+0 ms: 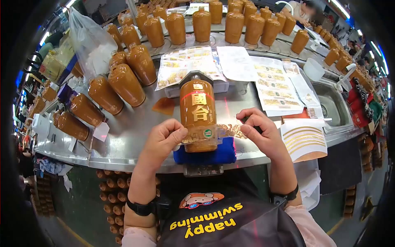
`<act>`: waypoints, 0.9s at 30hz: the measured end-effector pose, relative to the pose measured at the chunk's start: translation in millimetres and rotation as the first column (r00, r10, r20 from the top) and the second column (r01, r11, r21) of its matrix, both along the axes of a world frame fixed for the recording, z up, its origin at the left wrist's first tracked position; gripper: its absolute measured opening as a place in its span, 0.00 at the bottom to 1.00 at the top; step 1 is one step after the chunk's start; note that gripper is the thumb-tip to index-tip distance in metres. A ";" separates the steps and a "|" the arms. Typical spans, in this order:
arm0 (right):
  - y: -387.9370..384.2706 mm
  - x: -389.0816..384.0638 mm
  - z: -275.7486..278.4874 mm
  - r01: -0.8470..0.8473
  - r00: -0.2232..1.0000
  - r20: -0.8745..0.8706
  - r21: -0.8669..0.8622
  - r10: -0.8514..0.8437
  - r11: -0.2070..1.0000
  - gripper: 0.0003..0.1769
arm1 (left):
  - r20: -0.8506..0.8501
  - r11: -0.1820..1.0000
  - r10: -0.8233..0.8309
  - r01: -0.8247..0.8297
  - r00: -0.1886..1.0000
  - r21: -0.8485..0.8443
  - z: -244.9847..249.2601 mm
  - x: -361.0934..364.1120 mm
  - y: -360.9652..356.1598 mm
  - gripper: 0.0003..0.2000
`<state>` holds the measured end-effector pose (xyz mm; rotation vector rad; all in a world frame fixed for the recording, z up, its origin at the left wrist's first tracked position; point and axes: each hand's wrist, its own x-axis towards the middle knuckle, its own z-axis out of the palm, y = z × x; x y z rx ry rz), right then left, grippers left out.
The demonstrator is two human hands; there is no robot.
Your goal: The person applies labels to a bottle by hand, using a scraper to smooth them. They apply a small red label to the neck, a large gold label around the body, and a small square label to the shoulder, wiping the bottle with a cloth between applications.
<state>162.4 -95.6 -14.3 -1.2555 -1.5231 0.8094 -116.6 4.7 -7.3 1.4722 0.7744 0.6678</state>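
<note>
A glossy brown bottle with gold characters lies tilted on a stand with a blue cloth, its neck pointing away. Around its lower part stretches a clear strip with gold pattern and a small green round mark. My left hand pinches the strip's left end against the bottle. At the right end, the thumb of my right hand meets the strip, with the fingers curled above it. A red laser line crosses the bottle.
Several brown bottles stand at the left and along the back. Printed sheets lie behind and right, near gold curved strips on paper. A sink is at the right. Another person sits at the back right.
</note>
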 end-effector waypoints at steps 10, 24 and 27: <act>14.9 -7.3 -7.6 -0.030 0.999 -0.018 0.005 0.030 1.000 0.11 | 0.055 0.991 -0.007 0.015 0.998 -0.131 -6.0 -9.6 8.0 0.08; 7.5 -13.5 2.4 -0.076 0.997 -0.030 0.012 0.077 0.997 0.10 | 0.067 0.994 -0.035 0.041 0.997 -0.097 4.5 -16.9 13.1 0.08; 9.1 -8.2 -8.7 -0.036 0.999 -0.006 -0.029 0.036 0.999 0.12 | 0.054 0.992 -0.045 0.051 0.998 -0.119 1.0 -12.8 14.9 0.08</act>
